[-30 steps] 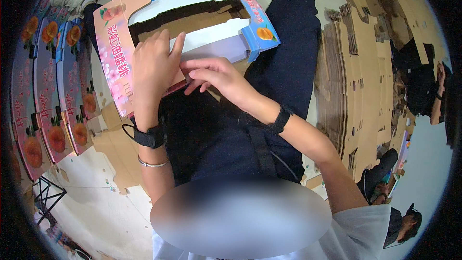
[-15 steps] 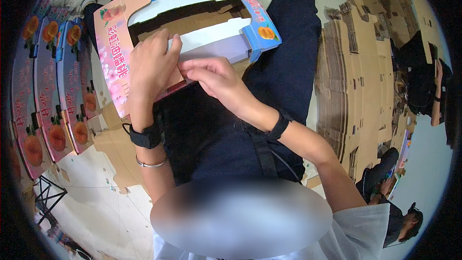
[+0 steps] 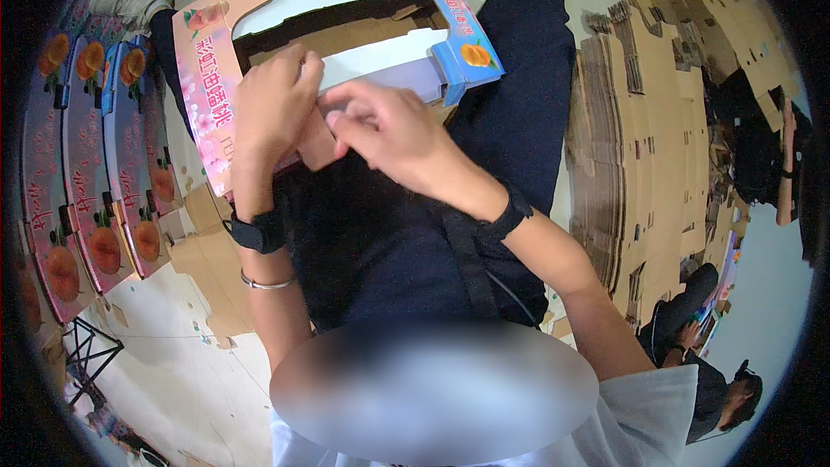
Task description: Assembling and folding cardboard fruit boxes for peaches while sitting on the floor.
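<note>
A printed cardboard fruit box [image 3: 205,112], pink and blue with peach pictures, lies across my legs with a large opening showing brown inside. At its near left corner, my left hand [image 3: 275,112] is curled over the edge and grips the box. My right hand [image 3: 389,130] is beside it, fingers bent and closed on a small pinkish flap [image 3: 322,147] at the near side. The fingertips of both hands are partly hidden, and the right hand is a little blurred. A folded blue corner [image 3: 471,78] stands at the box's right end.
Several printed fruit boxes [image 3: 85,156] stand in rows at the left. Stacks of flat brown cardboard [image 3: 596,130] and loose sheets [image 3: 674,121] cover the right. A black folding stand [image 3: 89,350] is at the lower left. Other people [image 3: 722,398] sit at the far right.
My right hand has shifted slightly, its fingers curling further in. The small pinkish flap now shows more between my hands. My left hand keeps nearly the same place on the box.
</note>
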Motion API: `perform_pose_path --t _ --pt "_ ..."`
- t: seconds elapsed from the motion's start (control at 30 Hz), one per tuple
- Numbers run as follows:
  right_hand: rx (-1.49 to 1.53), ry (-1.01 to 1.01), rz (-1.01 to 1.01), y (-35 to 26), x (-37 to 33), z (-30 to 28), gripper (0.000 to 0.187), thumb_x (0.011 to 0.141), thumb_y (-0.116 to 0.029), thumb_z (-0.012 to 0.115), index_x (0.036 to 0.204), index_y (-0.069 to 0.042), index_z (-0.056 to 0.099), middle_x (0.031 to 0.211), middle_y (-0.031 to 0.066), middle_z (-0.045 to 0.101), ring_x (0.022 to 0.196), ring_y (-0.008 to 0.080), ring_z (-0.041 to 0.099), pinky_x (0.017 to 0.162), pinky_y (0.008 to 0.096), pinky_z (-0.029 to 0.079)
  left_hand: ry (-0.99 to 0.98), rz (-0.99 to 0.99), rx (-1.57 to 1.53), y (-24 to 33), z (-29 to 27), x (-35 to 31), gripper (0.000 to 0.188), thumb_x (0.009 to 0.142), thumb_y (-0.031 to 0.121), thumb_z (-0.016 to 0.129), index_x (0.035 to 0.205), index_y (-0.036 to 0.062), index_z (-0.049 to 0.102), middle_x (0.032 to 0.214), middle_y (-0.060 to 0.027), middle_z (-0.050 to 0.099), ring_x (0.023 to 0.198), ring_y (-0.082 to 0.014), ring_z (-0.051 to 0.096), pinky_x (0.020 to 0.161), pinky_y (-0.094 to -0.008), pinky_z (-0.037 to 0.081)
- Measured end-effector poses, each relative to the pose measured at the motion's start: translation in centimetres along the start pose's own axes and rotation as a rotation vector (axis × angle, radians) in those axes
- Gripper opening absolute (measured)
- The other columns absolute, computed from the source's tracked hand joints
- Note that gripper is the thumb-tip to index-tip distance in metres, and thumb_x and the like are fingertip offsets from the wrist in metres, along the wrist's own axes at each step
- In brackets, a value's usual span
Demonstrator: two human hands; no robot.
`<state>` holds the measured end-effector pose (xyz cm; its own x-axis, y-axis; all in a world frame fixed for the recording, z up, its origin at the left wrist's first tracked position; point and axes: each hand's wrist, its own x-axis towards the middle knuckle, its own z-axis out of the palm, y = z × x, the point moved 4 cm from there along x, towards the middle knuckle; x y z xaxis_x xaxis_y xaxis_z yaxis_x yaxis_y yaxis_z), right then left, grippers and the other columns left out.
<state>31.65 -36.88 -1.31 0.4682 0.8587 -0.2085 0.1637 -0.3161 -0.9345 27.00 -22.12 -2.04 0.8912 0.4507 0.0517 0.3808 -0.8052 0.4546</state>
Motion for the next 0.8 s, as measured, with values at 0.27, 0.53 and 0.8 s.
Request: perform_pose_path --t 0.27,0.53,0.8 --pt "0.488 0.061 -0.107 2.7 0.8 -3.9 0.015 0.096 -0.021 0.056 0.091 -0.008 0.049 0.071 0.0010 0.056 0.053 0.0083 0.053 0.049 0.0220 0.043 0.072 0.026 0.043 0.8 -0.1 -0.7 0.031 0.094 0.030 0.048 0.087 0.0011 0.058 0.087 -0.0213 0.065 0.085 -0.0394 0.061 0.078 -0.0479 0.045" --pt "0.680 -0.071 -0.110 1.7 -0.3 -4.3 0.016 0.097 -0.026 0.050 0.093 -0.011 0.047 0.078 0.0033 0.058 0.060 0.0093 0.054 0.057 0.0212 0.043 0.000 0.005 0.062 0.5 0.1 -0.6 0.037 0.096 0.034 0.046 0.098 -0.0001 0.060 0.096 -0.0236 0.064 0.093 -0.0419 0.060 0.081 -0.0487 0.045" --pt "0.752 -0.085 -0.199 0.6 -1.0 -4.4 0.013 0.095 -0.023 0.047 0.094 -0.011 0.043 0.086 0.0079 0.057 0.065 0.0111 0.053 0.062 0.0227 0.043 0.053 0.029 0.075 0.8 0.0 -0.7 0.027 0.093 0.025 0.048 0.086 0.0006 0.056 0.085 -0.0210 0.064 0.084 -0.0394 0.060 0.077 -0.0476 0.045"
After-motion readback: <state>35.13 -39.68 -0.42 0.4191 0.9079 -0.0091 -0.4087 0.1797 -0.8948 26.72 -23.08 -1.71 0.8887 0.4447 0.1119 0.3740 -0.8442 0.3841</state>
